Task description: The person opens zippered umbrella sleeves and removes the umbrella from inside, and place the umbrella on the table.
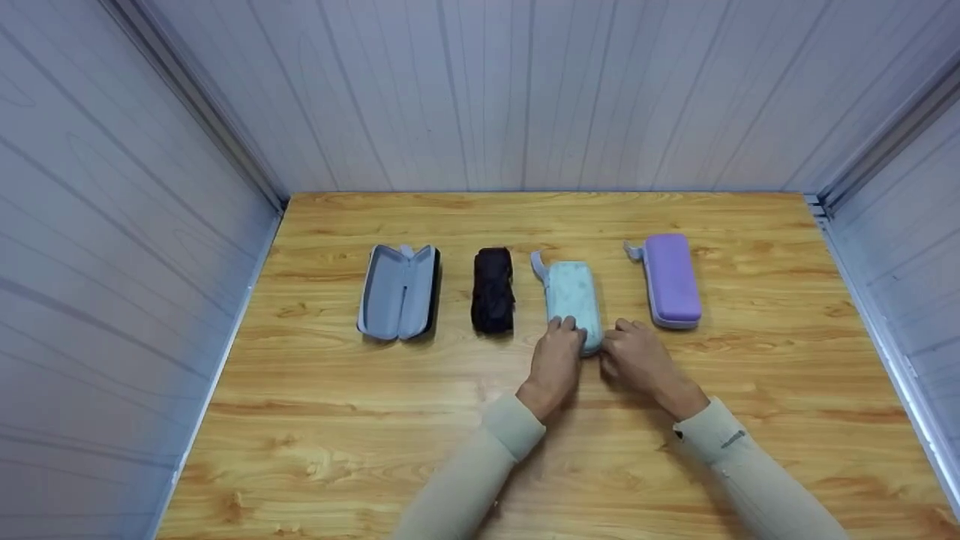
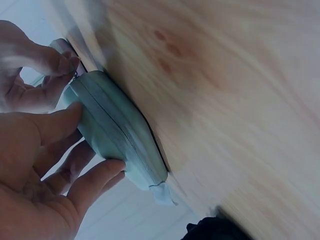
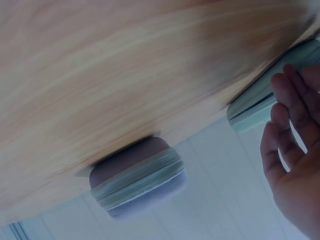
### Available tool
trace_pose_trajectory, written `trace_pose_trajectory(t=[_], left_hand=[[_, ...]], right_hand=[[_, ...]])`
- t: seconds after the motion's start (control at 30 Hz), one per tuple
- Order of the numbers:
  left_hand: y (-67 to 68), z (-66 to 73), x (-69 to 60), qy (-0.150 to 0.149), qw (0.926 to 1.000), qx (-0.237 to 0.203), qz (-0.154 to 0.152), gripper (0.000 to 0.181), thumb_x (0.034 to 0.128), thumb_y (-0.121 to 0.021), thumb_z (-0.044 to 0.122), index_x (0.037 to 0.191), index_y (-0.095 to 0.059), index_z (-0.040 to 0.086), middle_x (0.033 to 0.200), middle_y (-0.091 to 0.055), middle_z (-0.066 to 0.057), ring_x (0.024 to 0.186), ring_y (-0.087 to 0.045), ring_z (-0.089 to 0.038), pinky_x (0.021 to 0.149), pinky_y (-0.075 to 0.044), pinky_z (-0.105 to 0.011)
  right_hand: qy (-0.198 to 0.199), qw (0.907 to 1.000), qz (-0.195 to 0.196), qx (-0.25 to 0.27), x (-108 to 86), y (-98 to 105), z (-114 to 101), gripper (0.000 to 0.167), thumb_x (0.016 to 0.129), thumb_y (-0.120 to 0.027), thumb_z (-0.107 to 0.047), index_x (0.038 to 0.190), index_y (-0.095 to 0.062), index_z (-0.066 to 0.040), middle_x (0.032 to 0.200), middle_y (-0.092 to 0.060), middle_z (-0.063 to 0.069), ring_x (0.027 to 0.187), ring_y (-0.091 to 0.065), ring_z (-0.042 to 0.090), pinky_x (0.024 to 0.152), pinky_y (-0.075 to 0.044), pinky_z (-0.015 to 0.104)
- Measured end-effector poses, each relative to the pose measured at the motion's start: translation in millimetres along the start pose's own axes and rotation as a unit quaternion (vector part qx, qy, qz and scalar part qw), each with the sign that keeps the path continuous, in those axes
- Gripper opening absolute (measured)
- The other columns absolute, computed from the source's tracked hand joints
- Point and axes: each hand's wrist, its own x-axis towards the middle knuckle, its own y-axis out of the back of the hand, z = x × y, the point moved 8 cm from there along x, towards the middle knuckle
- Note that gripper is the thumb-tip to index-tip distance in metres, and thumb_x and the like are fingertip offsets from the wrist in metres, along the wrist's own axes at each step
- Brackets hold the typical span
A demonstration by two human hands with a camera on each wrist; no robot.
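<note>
A mint-green zip case (image 1: 571,289) lies on the wooden table with a light strap at its far left corner. My left hand (image 1: 556,360) holds its near end, thumb and fingers against the shell. Beside the near right corner is my right hand (image 1: 637,360). In the left wrist view, that hand's thumb and finger pinch the small zipper pull (image 2: 76,75) at the end of the zip. Along the case's side runs the zip seam (image 2: 115,127), closed in the left wrist view; a dark line shows along it in the right wrist view.
To the right lies a purple zip case (image 1: 673,277) with a grey band and strap. Left of the mint case is a black folded, fabric-like bundle (image 1: 493,292). Farther left stands an open grey-lined case (image 1: 386,292). Pale panel walls (image 1: 487,97) border the table.
</note>
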Motion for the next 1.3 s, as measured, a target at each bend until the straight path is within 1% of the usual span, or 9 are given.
trace_pose_trajectory(t=[0.13,0.27,0.5,0.8,0.87,1.0,1.13,1.2,1.3], left_hand=[[-0.2,0.9,0.1,0.006,1.0000,-0.005,0.006,0.019,0.0942,-0.073,0.005,0.102,-0.083,0.019,0.098,-0.068,-0.002,0.094,-0.063,-0.018,0.072,-0.058,-0.022],[-0.4,1.4,0.1,0.010,0.9999,-0.010,0.007,0.017,0.0921,-0.076,0.005,0.101,-0.083,0.018,0.098,-0.067,-0.002,0.094,-0.063,-0.018,0.071,-0.059,-0.022],[-4.2,3.7,0.7,0.015,0.9995,-0.029,-0.006,0.018,0.0894,-0.079,0.007,0.105,-0.082,0.016,0.101,-0.068,-0.003,0.096,-0.064,-0.019,0.075,-0.060,-0.025],[-4.1,7.6,-1.0,0.020,0.9994,-0.023,0.014,0.014,0.0897,-0.080,0.012,0.103,-0.081,0.017,0.101,-0.067,-0.001,0.097,-0.063,-0.019,0.072,-0.060,-0.025],[-5.1,8.3,-1.9,0.019,0.9996,-0.017,0.014,0.012,0.0911,-0.079,0.013,0.102,-0.081,0.017,0.101,-0.067,-0.001,0.098,-0.063,-0.019,0.072,-0.060,-0.025],[-6.2,9.8,-1.9,0.013,0.9998,-0.011,0.011,0.011,0.0969,-0.072,0.012,0.104,-0.081,0.016,0.102,-0.067,-0.002,0.099,-0.064,-0.020,0.074,-0.060,-0.025],[-6.2,9.8,-0.5,0.007,0.9999,-0.013,0.004,0.015,0.0990,-0.069,0.011,0.107,-0.081,0.015,0.103,-0.068,-0.003,0.099,-0.065,-0.020,0.074,-0.060,-0.025],[-6.4,8.9,0.7,0.001,1.0000,-0.009,-0.001,0.015,0.0984,-0.070,0.012,0.108,-0.082,0.016,0.104,-0.069,-0.003,0.098,-0.065,-0.020,0.074,-0.061,-0.027],[-6.0,6.3,2.6,-0.019,0.9998,-0.001,-0.003,0.014,0.0963,-0.074,0.015,0.107,-0.082,0.018,0.102,-0.069,-0.001,0.097,-0.065,-0.019,0.073,-0.060,-0.027]], right_hand=[[-0.011,0.9999,-0.002,0.003,0.1,1,-1,0.015,0.074,-0.084,-0.007,0.072,-0.069,-0.003,0.069,-0.066,0.008,0.067,-0.055,0.030,0.059,-0.045,0.041],[-0.023,0.9996,-0.016,0.002,0.3,0,-3,0.017,0.075,-0.085,-0.009,0.073,-0.070,-0.002,0.071,-0.067,0.009,0.068,-0.056,0.030,0.060,-0.045,0.042],[-0.036,0.9990,-0.026,-0.005,-0.1,-2,-7,0.018,0.077,-0.085,-0.010,0.072,-0.070,-0.002,0.071,-0.067,0.009,0.068,-0.056,0.030,0.060,-0.047,0.042],[-0.045,0.9985,-0.021,-0.024,-0.8,-1,-13,0.022,0.076,-0.085,-0.011,0.068,-0.067,-0.003,0.067,-0.062,0.008,0.070,-0.055,0.031,0.061,-0.047,0.043],[-0.037,0.9988,-0.018,-0.028,0.0,-2,-18,0.021,0.077,-0.086,-0.013,0.070,-0.070,-0.002,0.069,-0.064,0.008,0.072,-0.056,0.031,0.062,-0.047,0.043],[-0.027,0.9991,-0.015,-0.030,1.5,-4,-27,0.019,0.082,-0.085,-0.016,0.083,-0.076,0.000,0.075,-0.068,0.009,0.076,-0.059,0.031,0.063,-0.049,0.043],[-0.039,0.9988,-0.013,-0.028,0.7,-4,-28,0.023,0.082,-0.086,-0.017,0.091,-0.078,0.003,0.080,-0.070,0.011,0.078,-0.061,0.033,0.063,-0.049,0.044],[-0.048,0.9985,-0.013,-0.024,-0.4,-4,-26,0.023,0.082,-0.086,-0.016,0.091,-0.078,0.003,0.080,-0.071,0.011,0.079,-0.062,0.033,0.063,-0.050,0.044],[-0.057,0.9981,-0.015,-0.016,-2.2,-5,-23,0.018,0.082,-0.086,-0.015,0.088,-0.078,0.000,0.080,-0.072,0.010,0.078,-0.062,0.033,0.064,-0.050,0.045]])
